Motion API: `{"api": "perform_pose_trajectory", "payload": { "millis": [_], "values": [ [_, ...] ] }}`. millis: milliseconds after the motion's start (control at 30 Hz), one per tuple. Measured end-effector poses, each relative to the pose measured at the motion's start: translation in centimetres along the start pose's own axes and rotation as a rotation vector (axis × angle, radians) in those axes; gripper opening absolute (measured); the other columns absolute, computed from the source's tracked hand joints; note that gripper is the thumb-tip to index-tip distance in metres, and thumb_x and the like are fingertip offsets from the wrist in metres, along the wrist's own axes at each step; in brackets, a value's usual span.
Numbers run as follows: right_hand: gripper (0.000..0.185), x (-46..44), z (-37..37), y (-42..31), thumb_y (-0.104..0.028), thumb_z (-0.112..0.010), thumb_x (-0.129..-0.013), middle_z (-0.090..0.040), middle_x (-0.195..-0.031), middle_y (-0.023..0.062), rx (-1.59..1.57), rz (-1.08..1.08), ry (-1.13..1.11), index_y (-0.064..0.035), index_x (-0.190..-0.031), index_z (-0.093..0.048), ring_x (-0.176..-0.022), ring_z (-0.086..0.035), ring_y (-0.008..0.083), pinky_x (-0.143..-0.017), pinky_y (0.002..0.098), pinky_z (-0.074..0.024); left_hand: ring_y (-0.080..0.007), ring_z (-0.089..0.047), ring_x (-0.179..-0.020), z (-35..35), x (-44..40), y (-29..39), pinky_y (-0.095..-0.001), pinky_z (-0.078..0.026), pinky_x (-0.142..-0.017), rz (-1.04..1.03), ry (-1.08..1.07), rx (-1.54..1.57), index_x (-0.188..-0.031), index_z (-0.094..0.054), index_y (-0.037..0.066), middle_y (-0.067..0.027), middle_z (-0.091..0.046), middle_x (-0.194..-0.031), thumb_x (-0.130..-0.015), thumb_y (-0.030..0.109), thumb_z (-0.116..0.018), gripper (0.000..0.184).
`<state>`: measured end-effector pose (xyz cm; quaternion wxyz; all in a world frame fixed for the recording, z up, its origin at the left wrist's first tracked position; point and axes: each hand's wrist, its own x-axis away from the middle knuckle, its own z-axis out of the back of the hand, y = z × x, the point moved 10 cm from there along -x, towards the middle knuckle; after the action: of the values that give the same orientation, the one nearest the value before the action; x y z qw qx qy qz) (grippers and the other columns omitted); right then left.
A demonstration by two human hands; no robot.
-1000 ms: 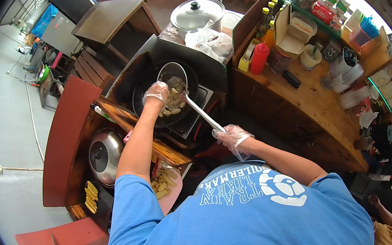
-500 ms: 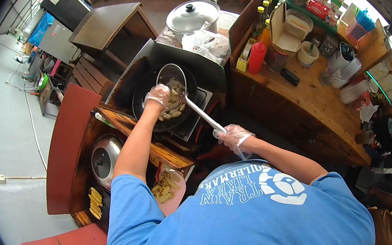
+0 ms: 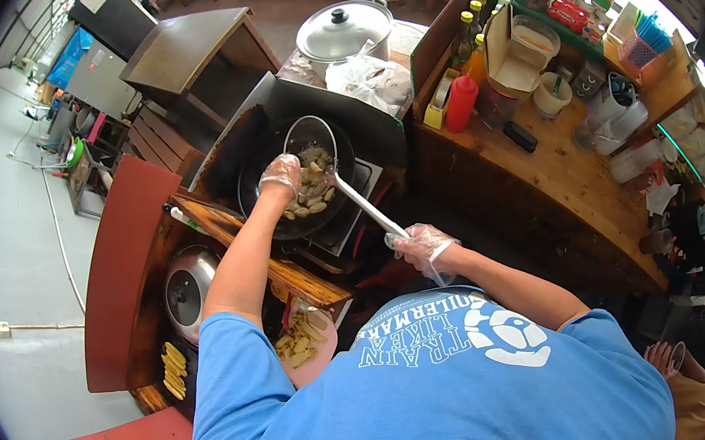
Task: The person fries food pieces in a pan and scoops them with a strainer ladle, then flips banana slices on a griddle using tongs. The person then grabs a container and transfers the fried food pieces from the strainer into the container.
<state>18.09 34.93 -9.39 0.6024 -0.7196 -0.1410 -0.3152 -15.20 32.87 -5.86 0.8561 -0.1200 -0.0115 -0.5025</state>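
My left hand (image 3: 281, 177), in a clear plastic glove, is over the left side of a dark wok (image 3: 247, 179). Its fingers look bunched; whatever they hold is hidden. Pale food pieces (image 3: 313, 194) lie in the wok beside those fingers. In my right hand (image 3: 424, 251), also gloved, is the long handle of a metal strainer (image 3: 379, 216). The strainer's round head tilts up over the wok. Near my body, a pink plate (image 3: 325, 348) bears more pale yellow pieces.
A stove (image 3: 360, 210) with dark side guards sits under the wok. Beyond it is a lidded pot (image 3: 346, 36) with a plastic bag. Bottles and containers crowd the wooden counter (image 3: 544, 186) at right. At lower right, another person's hand (image 3: 658, 358) shows.
My left hand has shifted very slightly left, and more food shows beside it. My right hand keeps the strainer almost still. The other person's hand has come into view.
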Motion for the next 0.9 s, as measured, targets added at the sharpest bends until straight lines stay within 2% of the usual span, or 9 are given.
{"api": "perform_pose_trajectory", "payload": {
  "millis": [200,300,367,500,567,700,767,833,900],
  "values": [
    [0.034,0.6,-0.5,-1.0,-0.040,-0.062,-0.095,-0.050,-0.060,-0.0023,0.013,-0.042,0.027,-0.0066,-0.087,-0.064,-0.048,-0.044,0.0087,-0.043,0.0291,-0.0344,-0.0322,-0.070,-0.096,2.5,1.7,3.1,-0.0411,-0.057,-0.084,-0.241,-0.022,-0.152,-0.098,-0.071,0.001,-0.0191,-0.070,-0.105,-0.090,0.012,-0.051,0.024],
    [0.034,0.4,-0.7,-1.0,-0.039,-0.062,-0.095,-0.050,-0.060,-0.0022,-0.037,0.009,-0.015,-0.0065,-0.087,-0.064,-0.048,-0.044,0.0089,-0.043,0.0292,-0.0343,-0.0328,-0.071,-0.094,-0.5,0.2,1.5,-0.0410,-0.057,-0.083,-0.149,-0.055,-0.138,-0.098,-0.071,0.001,-0.0188,-0.071,-0.106,-0.090,0.012,-0.051,0.024],
    [0.034,0.2,-0.7,-0.9,-0.039,-0.062,-0.095,-0.050,-0.060,-0.0021,-0.048,0.003,-0.016,-0.0064,-0.086,-0.064,-0.048,-0.044,0.0089,-0.043,0.0292,-0.0343,-0.0318,-0.071,-0.097,-1.1,-0.4,-1.1,-0.0395,-0.057,-0.083,0.096,-0.021,0.072,-0.095,-0.072,0.001,-0.0219,-0.071,-0.100,-0.085,0.007,-0.054,0.022],
    [0.034,0.0,-0.7,-1.0,-0.039,-0.062,-0.095,-0.050,-0.060,-0.0018,-0.036,-0.005,-0.033,-0.0061,-0.086,-0.063,-0.049,-0.045,0.0091,-0.044,0.0294,-0.0349,-0.0320,-0.070,-0.097,-1.3,-0.2,-1.8,-0.0398,-0.057,-0.083,0.118,-0.044,0.090,-0.096,-0.072,0.000,-0.0215,-0.071,-0.101,-0.087,0.008,-0.054,0.022],
    [0.035,-0.1,-0.7,-1.0,-0.039,-0.061,-0.095,-0.050,-0.060,-0.0016,-0.005,-0.001,-0.026,-0.0061,-0.086,-0.064,-0.049,-0.045,0.0093,-0.045,0.0295,-0.0355,-0.0303,-0.072,-0.093,-0.3,0.4,0.9,-0.0388,-0.058,-0.081,-0.139,-0.005,-0.128,-0.097,-0.071,0.000,-0.0188,-0.071,-0.104,-0.089,0.012,-0.052,0.023],
    [0.038,-0.4,-0.8,-0.8,-0.042,-0.061,-0.094,-0.054,-0.061,0.0006,0.015,-0.018,-0.001,-0.0059,-0.085,-0.065,-0.052,-0.049,0.0115,-0.049,0.0314,-0.0396,-0.0287,-0.071,-0.095,-0.3,0.6,1.8,-0.0378,-0.057,-0.082,-0.222,0.003,-0.194,-0.098,-0.071,0.000,-0.0174,-0.071,-0.104,-0.089,0.012,-0.052,0.023],
    [0.039,-0.5,-0.4,-1.3,-0.043,-0.061,-0.094,-0.056,-0.062,0.0015,0.104,-0.006,0.069,-0.0057,-0.084,-0.066,-0.052,-0.051,0.0126,-0.050,0.0323,-0.0411,-0.0282,-0.071,-0.096,-1.1,-0.7,-0.9,-0.0380,-0.057,-0.083,0.010,0.020,-0.009,-0.096,-0.072,0.001,-0.0176,-0.072,-0.102,-0.088,0.013,-0.052,0.024],
    [0.041,-0.4,0.3,-1.6,-0.044,-0.061,-0.093,-0.058,-0.063,0.0025,0.189,0.004,0.143,-0.0055,-0.083,-0.067,-0.053,-0.052,0.0138,-0.052,0.0333,-0.0426,-0.0285,-0.071,-0.095,-3.8,-2.5,-4.0,-0.0381,-0.056,-0.084,0.052,0.056,-0.040,-0.091,-0.074,0.002,-0.0172,-0.072,-0.099,-0.088,0.016,-0.053,0.025],
    [0.042,-0.7,0.3,-1.9,-0.045,-0.061,-0.091,-0.059,-0.063,0.0037,0.131,0.016,0.122,-0.0049,-0.082,-0.068,-0.053,-0.054,0.0157,-0.055,0.0348,-0.0445,-0.0312,-0.070,-0.092,-0.9,-1.5,-5.0,-0.0389,-0.056,-0.083,0.108,0.114,-0.024,-0.084,-0.075,0.003,-0.0169,-0.072,-0.095,-0.086,0.021,-0.055,0.027]
  ]
}}
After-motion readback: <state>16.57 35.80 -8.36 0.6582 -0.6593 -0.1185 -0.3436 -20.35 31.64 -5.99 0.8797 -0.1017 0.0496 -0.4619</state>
